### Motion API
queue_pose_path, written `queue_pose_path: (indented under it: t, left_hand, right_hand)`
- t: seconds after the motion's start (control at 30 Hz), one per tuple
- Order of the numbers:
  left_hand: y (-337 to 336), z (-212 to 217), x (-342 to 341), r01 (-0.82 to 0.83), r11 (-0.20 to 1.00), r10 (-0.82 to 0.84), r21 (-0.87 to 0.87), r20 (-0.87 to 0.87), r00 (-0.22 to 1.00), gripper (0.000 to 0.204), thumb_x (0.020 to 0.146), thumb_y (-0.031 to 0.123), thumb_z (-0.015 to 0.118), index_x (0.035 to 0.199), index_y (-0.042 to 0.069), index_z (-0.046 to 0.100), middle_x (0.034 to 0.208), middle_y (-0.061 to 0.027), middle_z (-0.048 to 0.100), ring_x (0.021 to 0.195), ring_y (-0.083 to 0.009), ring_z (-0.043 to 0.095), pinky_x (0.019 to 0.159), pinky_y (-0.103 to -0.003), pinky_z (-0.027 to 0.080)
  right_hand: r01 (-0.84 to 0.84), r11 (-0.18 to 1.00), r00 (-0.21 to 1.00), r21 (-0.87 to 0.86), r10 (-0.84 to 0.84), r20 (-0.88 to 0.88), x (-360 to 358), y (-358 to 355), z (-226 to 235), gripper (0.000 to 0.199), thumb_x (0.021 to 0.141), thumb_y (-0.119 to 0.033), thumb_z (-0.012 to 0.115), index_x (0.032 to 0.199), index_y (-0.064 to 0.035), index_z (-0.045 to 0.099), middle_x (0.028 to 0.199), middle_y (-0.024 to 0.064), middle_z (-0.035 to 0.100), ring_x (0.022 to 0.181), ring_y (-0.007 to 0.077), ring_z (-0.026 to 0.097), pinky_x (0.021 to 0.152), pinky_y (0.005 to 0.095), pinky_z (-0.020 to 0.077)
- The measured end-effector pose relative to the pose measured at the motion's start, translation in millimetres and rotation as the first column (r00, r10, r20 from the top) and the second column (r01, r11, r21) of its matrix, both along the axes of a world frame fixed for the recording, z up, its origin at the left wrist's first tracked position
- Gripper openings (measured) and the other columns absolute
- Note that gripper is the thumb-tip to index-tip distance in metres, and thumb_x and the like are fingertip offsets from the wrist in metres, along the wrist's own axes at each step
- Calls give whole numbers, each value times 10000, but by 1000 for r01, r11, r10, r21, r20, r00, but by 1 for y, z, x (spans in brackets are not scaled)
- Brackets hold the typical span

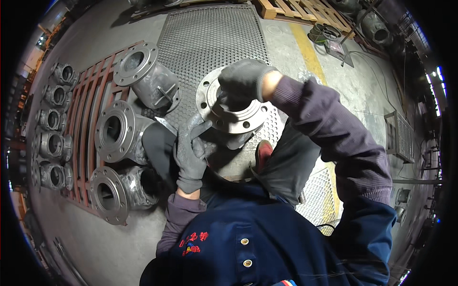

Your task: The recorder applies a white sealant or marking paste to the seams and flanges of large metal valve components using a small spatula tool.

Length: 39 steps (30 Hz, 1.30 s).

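A flanged metal casting [238, 125] stands upright in front of me, its round bolt-holed flange facing up. My right hand [245, 78], in a dark grey glove, reaches over the flange into its central bore. Its fingers are hidden there. Left of the flange is my left hand [191, 150], in a dusty grey glove, with the index finger stretched toward the rim. A flat pale metal strip [165, 125] sticks out beside that hand, seemingly held in it; its other end is hidden.
Three larger flanged castings, one of them the near casting [109, 194], stand at my left by a red slatted rack [90, 102]. Several smaller castings [52, 143] line the far left. A perforated mat [210, 33] lies ahead. Wooden pallets [305, 10] are at the back right.
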State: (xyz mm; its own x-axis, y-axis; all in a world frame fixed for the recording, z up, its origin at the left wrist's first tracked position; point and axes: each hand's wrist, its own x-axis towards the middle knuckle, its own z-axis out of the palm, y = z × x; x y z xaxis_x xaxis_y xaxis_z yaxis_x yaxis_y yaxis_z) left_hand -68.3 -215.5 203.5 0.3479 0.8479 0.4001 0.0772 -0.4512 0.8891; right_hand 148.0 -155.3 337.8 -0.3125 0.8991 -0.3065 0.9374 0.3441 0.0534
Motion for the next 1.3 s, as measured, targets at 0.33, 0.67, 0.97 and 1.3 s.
queue_pose_path:
  t: [0.33, 0.67, 0.97, 1.3]
  left_hand:
    - [7, -10, -13, -56, 987, 76, 149, -132, 988, 458, 1003, 349, 380, 1285, 6, 492, 1105, -154, 672, 749, -132, 661, 610, -251, 499]
    - [4, 0, -12, -79, 961, 149, 264, -256, 955, 412, 1011, 256, 344, 1173, -8, 616, 1105, -115, 682, 1065, -266, 606, 890, -337, 453]
    - [10, -6, -7, -44, 989, 71, 143, -189, 979, 343, 950, 164, 400, 1203, 6, 571, 1037, -125, 695, 814, -193, 663, 659, -286, 502]
    - [7, -1, -11, -28, 996, 46, 85, -208, 977, 454, 1027, 323, 321, 1208, 22, 607, 1035, -108, 697, 852, -230, 629, 750, -326, 480]
  right_hand:
    - [-91, 978, 995, 187, 97, -24, 10, 32, -11, 243, 741, -249, 722, 756, -10, 679, 711, 170, 657, 689, 329, 680, 591, 391, 553]
    - [-62, 978, 996, 199, 75, -57, 7, 28, -8, 208, 718, -198, 723, 824, -29, 666, 751, 167, 657, 714, 351, 664, 615, 412, 539]
    - [-61, 958, 993, 279, 86, -78, 10, 32, -25, 199, 730, -212, 699, 789, -25, 660, 760, 157, 653, 738, 339, 672, 628, 392, 549]
    - [61, 992, 998, 110, -61, -8, -1, 29, -8, 198, 779, -190, 699, 945, -88, 733, 879, 108, 715, 834, 298, 703, 713, 410, 571]
